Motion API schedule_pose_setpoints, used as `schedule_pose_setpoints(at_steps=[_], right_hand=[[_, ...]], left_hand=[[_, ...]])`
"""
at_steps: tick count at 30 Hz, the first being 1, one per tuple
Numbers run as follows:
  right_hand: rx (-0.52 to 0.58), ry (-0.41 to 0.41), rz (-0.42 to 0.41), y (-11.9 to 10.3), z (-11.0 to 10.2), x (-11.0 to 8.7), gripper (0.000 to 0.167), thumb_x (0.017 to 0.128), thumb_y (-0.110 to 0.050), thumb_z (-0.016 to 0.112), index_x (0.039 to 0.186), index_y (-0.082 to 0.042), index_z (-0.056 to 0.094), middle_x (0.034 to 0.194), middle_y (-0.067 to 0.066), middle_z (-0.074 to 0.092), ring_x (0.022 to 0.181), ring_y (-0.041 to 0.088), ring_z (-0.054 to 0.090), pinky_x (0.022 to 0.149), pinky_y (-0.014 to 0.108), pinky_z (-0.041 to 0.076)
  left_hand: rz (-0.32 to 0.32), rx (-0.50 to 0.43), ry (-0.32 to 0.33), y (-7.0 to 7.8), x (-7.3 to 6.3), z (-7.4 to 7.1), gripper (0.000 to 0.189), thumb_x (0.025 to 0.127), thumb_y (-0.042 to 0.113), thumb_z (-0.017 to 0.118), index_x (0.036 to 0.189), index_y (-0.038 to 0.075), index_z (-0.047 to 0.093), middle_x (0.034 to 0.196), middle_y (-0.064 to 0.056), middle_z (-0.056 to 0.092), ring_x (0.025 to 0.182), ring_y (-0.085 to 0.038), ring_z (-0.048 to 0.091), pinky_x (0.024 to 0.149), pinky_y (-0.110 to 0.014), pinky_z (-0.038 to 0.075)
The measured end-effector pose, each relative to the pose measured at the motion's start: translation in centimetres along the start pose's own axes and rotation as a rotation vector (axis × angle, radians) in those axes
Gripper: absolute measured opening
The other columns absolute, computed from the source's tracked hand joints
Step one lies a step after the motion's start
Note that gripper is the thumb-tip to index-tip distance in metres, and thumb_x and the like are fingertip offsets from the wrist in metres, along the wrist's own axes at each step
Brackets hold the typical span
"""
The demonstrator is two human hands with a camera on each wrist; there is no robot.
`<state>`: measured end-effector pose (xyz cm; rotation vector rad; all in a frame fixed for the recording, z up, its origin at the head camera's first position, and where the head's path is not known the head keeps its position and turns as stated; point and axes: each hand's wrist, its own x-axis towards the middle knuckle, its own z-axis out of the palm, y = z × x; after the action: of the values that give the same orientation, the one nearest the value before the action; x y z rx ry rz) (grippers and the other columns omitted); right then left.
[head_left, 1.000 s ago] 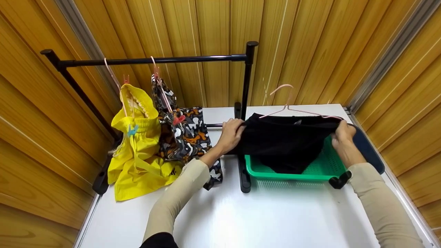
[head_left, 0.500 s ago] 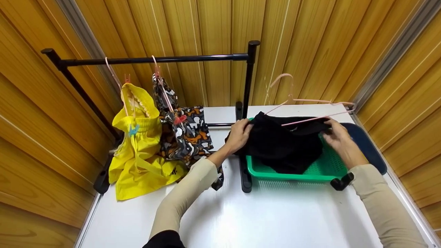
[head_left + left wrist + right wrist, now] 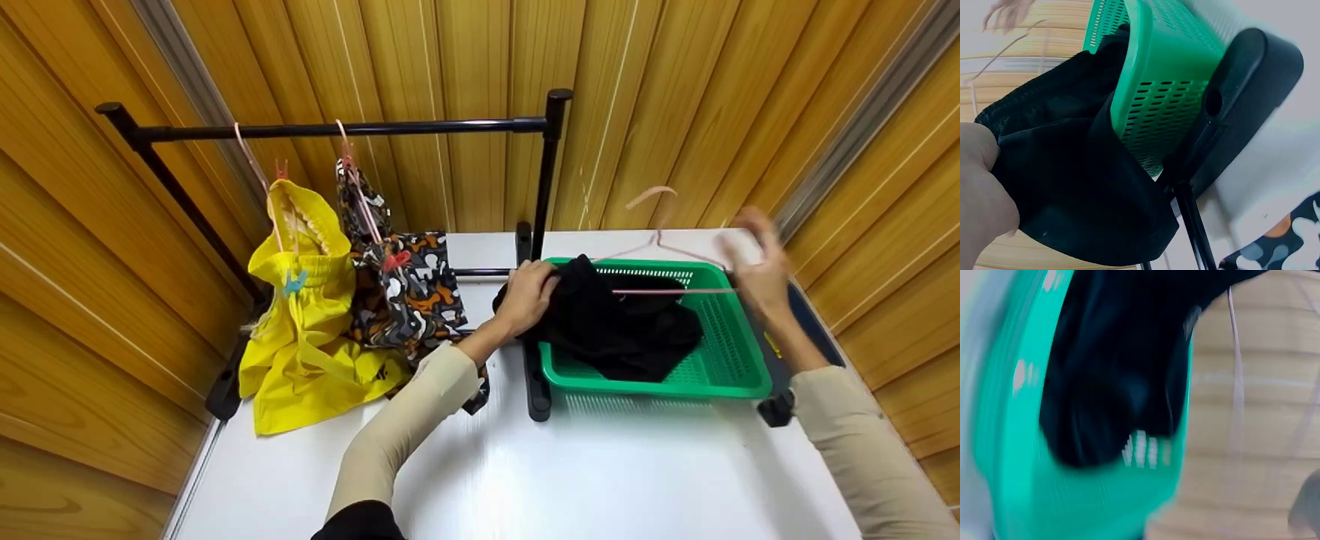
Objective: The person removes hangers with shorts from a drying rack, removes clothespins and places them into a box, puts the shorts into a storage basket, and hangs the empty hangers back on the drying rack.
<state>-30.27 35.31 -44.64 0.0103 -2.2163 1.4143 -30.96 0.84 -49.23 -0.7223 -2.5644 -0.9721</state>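
A black garment (image 3: pixel 615 334) with a gathered waistband lies bunched half in the green basket (image 3: pixel 720 386). My left hand (image 3: pixel 529 296) grips its waistband at the basket's left end; in the left wrist view a black flap (image 3: pixel 1089 191) hangs over the rim below that hand (image 3: pixel 982 191). A pink hanger (image 3: pixel 675 291) stands hook up, its left part inside the waistband. My right hand (image 3: pixel 761 266), blurred, is raised by the hanger's right end with thumb and fingers spread apart. The right wrist view is smeared, showing the garment (image 3: pixel 1112 371) in the basket.
A black rack (image 3: pixel 375 129) stands left of the basket, its foot (image 3: pixel 536 382) close beside it. Yellow shorts (image 3: pixel 315 337) and a camouflage-patterned garment (image 3: pixel 424 292) hang there on pink hangers with clothespins. A dark flat object (image 3: pixel 814 322) lies right of the basket.
My right hand has let go of the garment's right side and risen to the back right. That side has dropped into the basket. The hanger has tilted and its hook has shifted right.
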Motion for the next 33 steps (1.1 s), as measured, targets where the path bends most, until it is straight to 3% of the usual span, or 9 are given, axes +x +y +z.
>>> schedule_pose_setpoints(at_steps=[3,5,8,11,14,22,24,30,33], right_hand=[[-0.259,-0.432,-0.23,0.2,-0.5,-0.3,0.041,0.091,-0.014,0.076,0.13,-0.005,0.068,0.116,0.008,0.075,0.102,-0.016,0.057,0.09,0.009,0.043],[-0.343,-0.688,-0.252,0.2,-0.8,-0.5,0.035,0.092,-0.021,0.076,0.125,-0.008,0.072,0.106,0.009,0.079,0.092,-0.014,0.062,0.08,0.012,0.048],[-0.382,-0.996,-0.137,0.2,-1.3,-0.4,0.034,0.101,-0.028,0.064,0.125,-0.005,0.072,0.104,0.012,0.079,0.087,0.0,0.069,0.077,0.021,0.054],[-0.322,-1.18,0.078,0.5,-1.7,-0.4,0.046,0.11,-0.031,0.044,0.129,0.004,0.067,0.104,0.017,0.077,0.088,0.011,0.072,0.082,0.029,0.058],[-0.307,-1.202,0.181,0.9,-2.0,-0.5,0.057,0.113,-0.033,0.029,0.129,0.008,0.065,0.102,0.017,0.076,0.091,0.014,0.073,0.085,0.03,0.059],[-0.504,-1.032,0.111,1.8,-4.2,-0.1,0.054,0.111,-0.04,0.038,0.12,-0.002,0.074,0.111,0.02,0.076,0.1,0.029,0.074,0.091,0.047,0.057],[-0.544,-1.003,0.101,2.1,-4.9,0.0,0.051,0.11,-0.039,0.042,0.116,-0.003,0.076,0.104,0.017,0.077,0.096,0.026,0.074,0.082,0.038,0.057],[-0.612,-0.956,0.083,3.1,-5.9,0.4,0.049,0.109,-0.037,0.046,0.11,0.0,0.077,0.088,0.011,0.078,0.081,0.013,0.068,0.064,0.023,0.047],[-0.627,-0.93,0.077,3.3,-6.2,0.6,0.048,0.108,-0.037,0.047,0.108,0.001,0.077,0.081,0.006,0.075,0.068,0.007,0.06,0.059,0.023,0.044]], left_hand=[[0.074,0.044,0.017,0.2,-0.1,0.1,0.02,0.104,0.019,0.056,0.113,0.008,0.07,0.114,-0.006,0.073,0.104,-0.025,0.061,0.086,-0.039,0.041],[0.125,0.045,0.029,0.3,-0.2,0.2,0.02,0.103,0.02,0.057,0.113,0.008,0.071,0.112,-0.005,0.072,0.104,-0.024,0.06,0.086,-0.039,0.04],[0.184,0.027,0.04,0.3,-0.2,0.3,0.019,0.102,0.02,0.059,0.112,0.008,0.072,0.108,-0.006,0.071,0.102,-0.024,0.059,0.086,-0.04,0.039],[0.195,-0.026,0.02,0.0,-0.2,0.3,0.02,0.101,0.019,0.061,0.112,0.008,0.073,0.106,-0.007,0.07,0.101,-0.025,0.059,0.084,-0.039,0.038],[0.172,-0.029,0.006,-0.4,-0.2,0.2,0.022,0.102,0.019,0.061,0.115,0.009,0.075,0.108,-0.008,0.071,0.102,-0.025,0.061,0.088,-0.038,0.045],[-0.028,0.069,0.022,-1.6,-0.6,-0.2,0.025,0.105,0.016,0.054,0.123,0.008,0.07,0.115,-0.014,0.071,0.106,-0.033,0.068,0.094,-0.044,0.054],[-0.088,0.06,-0.041,-1.9,-0.9,-0.4,0.026,0.105,0.014,0.053,0.126,0.005,0.066,0.119,-0.019,0.068,0.108,-0.037,0.068,0.095,-0.048,0.054],[-0.274,-0.04,-0.407,-2.6,-1.1,-1.2,0.064,0.099,0.03,0.065,0.152,0.007,0.036,0.147,-0.032,0.048,0.135,-0.045,0.052,0.114,-0.053,0.042],[-0.285,-0.009,-0.45,-2.9,-0.9,-1.0,0.072,0.095,0.033,0.071,0.152,0.009,0.035,0.145,-0.03,0.053,0.136,-0.042,0.053,0.115,-0.05,0.042]])
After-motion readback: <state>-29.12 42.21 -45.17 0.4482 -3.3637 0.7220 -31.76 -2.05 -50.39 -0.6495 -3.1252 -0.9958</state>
